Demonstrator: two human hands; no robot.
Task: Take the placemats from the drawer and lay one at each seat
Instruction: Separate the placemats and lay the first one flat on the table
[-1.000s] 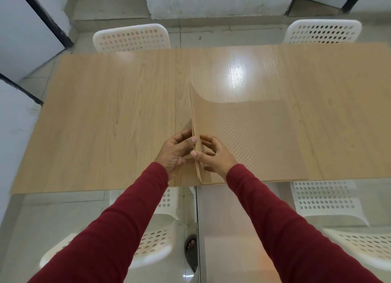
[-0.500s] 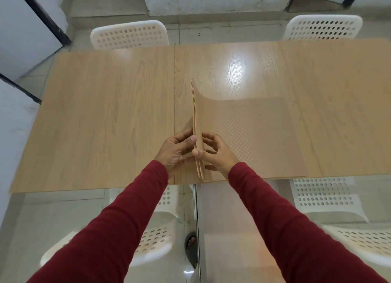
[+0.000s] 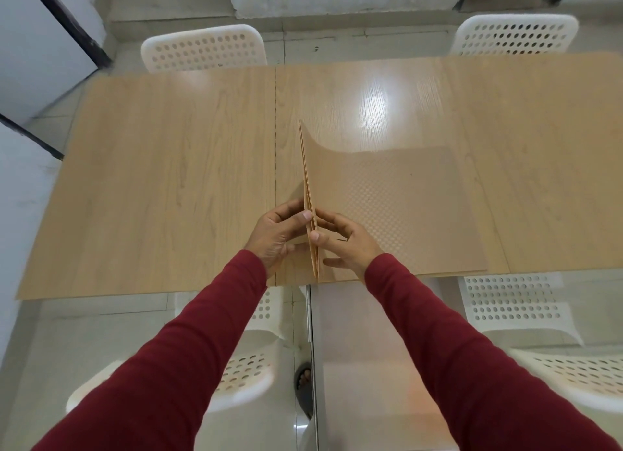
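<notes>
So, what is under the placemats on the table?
The placemats lie on the table, left edges lifted by both hands. The wood beneath their flat part is covered; nothing else shows.

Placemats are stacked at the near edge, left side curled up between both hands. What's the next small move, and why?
Probably peel one mat off: the left hand and right hand pinch the raised edge of the placemat stack, where layers show fanned apart. The table has no mat laid yet.
</notes>
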